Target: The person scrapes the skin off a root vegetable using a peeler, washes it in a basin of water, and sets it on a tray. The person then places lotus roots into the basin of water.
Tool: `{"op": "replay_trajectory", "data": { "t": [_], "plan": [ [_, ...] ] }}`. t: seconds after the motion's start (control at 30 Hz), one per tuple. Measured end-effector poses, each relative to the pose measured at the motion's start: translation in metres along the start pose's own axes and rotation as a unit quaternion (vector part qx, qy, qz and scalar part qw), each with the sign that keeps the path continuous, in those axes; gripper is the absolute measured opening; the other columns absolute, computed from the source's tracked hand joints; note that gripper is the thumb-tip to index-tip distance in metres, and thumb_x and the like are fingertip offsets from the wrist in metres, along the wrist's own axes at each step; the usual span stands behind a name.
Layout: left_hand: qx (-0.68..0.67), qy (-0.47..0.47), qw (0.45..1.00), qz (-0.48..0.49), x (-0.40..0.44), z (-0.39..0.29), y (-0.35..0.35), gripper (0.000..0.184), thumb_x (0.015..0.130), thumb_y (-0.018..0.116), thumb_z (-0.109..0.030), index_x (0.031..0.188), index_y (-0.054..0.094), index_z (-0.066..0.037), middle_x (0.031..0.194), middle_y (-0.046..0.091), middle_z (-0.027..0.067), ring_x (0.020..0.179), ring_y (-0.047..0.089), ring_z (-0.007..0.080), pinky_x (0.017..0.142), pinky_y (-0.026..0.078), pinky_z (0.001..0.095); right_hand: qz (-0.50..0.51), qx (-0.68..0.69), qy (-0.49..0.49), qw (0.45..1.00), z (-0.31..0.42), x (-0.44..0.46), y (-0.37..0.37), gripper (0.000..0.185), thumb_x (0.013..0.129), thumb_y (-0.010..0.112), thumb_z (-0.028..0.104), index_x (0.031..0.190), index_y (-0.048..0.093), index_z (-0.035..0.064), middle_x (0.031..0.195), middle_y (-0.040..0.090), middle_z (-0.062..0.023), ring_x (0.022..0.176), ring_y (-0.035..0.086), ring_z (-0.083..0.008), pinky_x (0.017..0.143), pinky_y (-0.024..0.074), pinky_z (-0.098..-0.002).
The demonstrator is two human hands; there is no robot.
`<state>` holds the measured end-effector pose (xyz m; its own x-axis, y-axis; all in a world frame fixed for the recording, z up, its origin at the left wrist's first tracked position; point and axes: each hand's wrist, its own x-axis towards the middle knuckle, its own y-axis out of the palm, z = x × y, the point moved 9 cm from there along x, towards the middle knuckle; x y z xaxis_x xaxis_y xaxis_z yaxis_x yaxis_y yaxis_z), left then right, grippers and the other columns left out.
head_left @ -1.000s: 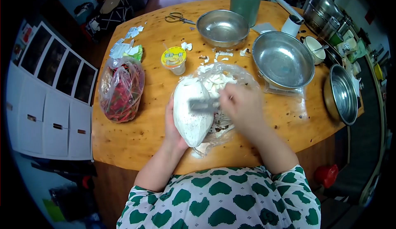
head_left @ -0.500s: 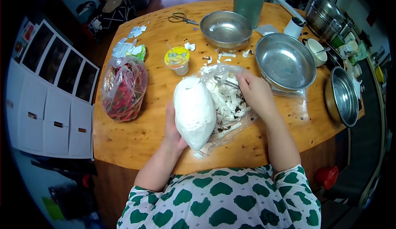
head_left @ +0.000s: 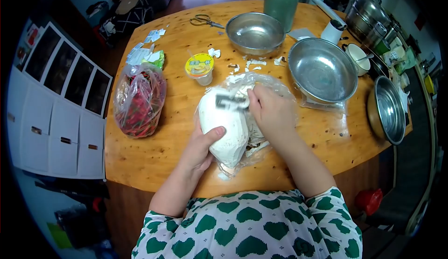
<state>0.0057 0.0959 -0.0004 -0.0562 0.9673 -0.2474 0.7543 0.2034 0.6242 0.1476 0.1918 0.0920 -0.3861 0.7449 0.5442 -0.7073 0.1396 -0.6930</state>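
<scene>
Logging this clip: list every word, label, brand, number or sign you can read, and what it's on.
No text reads clearly enough to quote.
Yellow cup lid: printed characters, too blurred to read with certainty.
Blue-and-white wrappers: any print is too small to read.
Peeler: blurred, no lettering discernible.
White root: no lettering visible.

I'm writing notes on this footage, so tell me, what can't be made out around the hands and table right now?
All in the head view:
Peeler: edge blurred by motion.
White vegetable: underside hidden by its own bulk; left hand covers part of its side.
Peelings: partly hidden by the right hand.
Yellow-lidded cup: fine lettering too small to read.
Green flask: top cut off by the frame's upper edge.
</scene>
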Motion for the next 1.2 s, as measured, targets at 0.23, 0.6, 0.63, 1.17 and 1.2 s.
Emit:
{"op": "replay_trajectory", "data": {
  "t": [0.23,0.6,0.63,1.17,1.2],
  "plan": [
    [-0.033,-0.025,0.997,0.058,-0.013,0.001,-0.006,0.089,0.091,0.076,-0.033,0.159,0.025,-0.007,0.148,0.05,0.0165,0.136,0.054,0.031,0.112,0.048,0.0449,-0.02,-0.205,0.031,0.978,-0.033,0.009,-0.015,0.022,0.094,0.069,0.029,0.082,0.063,0.0118,0.07,0.065,-0.0064,0.064,0.067,-0.0293,0.056,0.0516,-0.0401],
    [-0.109,-0.026,0.994,-0.004,0.002,0.006,0.011,0.066,0.109,0.037,-0.056,0.152,0.04,-0.007,0.146,0.056,0.0154,0.131,0.06,0.0293,0.109,0.051,0.0471,0.024,0.068,-0.058,0.996,0.039,-0.002,-0.021,0.023,0.091,0.07,0.022,0.075,0.06,0.0095,0.071,0.063,-0.0101,0.063,0.065,-0.0307,0.057,0.05,-0.0427],
    [-0.098,-0.027,0.995,0.004,0.001,0.007,0.01,0.067,0.108,0.038,-0.056,0.153,0.04,-0.007,0.146,0.056,0.0156,0.131,0.06,0.0296,0.11,0.05,0.0472,0.024,0.064,-0.045,0.997,0.032,0.0,-0.018,0.022,0.092,0.069,0.023,0.076,0.061,0.0095,0.072,0.064,-0.0106,0.065,0.066,-0.0314,0.058,0.0506,-0.0436],
    [-0.091,-0.054,0.994,0.039,-0.001,0.024,0.006,0.067,0.107,0.038,-0.056,0.155,0.038,-0.008,0.148,0.055,0.016,0.132,0.058,0.0315,0.109,0.051,0.0487,0.047,0.067,0.003,0.997,0.003,-0.001,-0.011,0.013,0.094,0.063,0.021,0.088,0.067,0.0096,0.073,0.066,-0.0102,0.066,0.067,-0.0338,0.066,0.0537,-0.047],
    [-0.102,-0.056,0.992,0.041,-0.003,0.023,0.007,0.069,0.107,0.038,-0.057,0.155,0.037,-0.008,0.148,0.054,0.0162,0.133,0.058,0.032,0.11,0.05,0.0493,0.07,0.044,0.094,0.992,-0.03,0.001,0.002,0.014,0.094,0.063,0.021,0.087,0.066,0.0098,0.071,0.065,-0.0113,0.066,0.066,-0.0339,0.065,0.0534,-0.0472]
  ]
}}
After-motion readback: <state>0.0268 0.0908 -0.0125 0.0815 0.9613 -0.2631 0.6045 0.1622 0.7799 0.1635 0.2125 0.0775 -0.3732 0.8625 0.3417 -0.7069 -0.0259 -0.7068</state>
